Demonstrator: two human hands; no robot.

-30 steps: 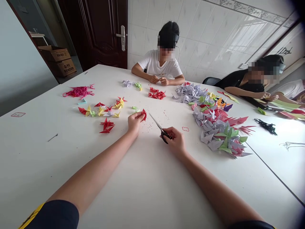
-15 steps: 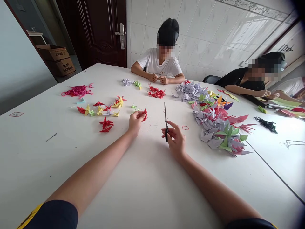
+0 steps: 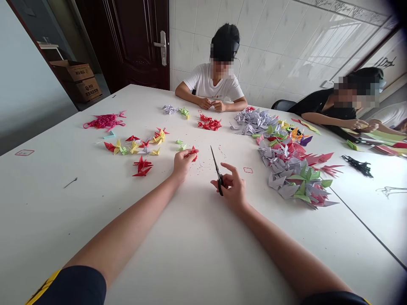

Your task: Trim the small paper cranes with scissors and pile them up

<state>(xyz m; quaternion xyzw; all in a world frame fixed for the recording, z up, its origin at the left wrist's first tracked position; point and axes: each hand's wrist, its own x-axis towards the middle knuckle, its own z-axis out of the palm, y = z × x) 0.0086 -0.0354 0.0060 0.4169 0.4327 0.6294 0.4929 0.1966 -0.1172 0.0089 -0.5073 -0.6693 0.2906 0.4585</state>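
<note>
My left hand (image 3: 182,162) pinches a small red paper crane (image 3: 193,152) just above the white table (image 3: 190,237). My right hand (image 3: 232,186) grips black-handled scissors (image 3: 217,169), the closed blades pointing away and slightly left, toward the crane. Tiny red paper scraps (image 3: 206,165) speckle the table between the two hands.
Red, yellow and green cranes (image 3: 136,148) lie to the left, with a pink string tangle (image 3: 103,121) beyond. A big heap of grey, red and green cranes (image 3: 286,161) fills the right. Two people fold paper across the table, one (image 3: 216,84) opposite and one (image 3: 337,110) at right.
The scissors swung from pointing left to straight ahead and now tilt back slightly left. My left hand turned the red crane lower in its fingers.
</note>
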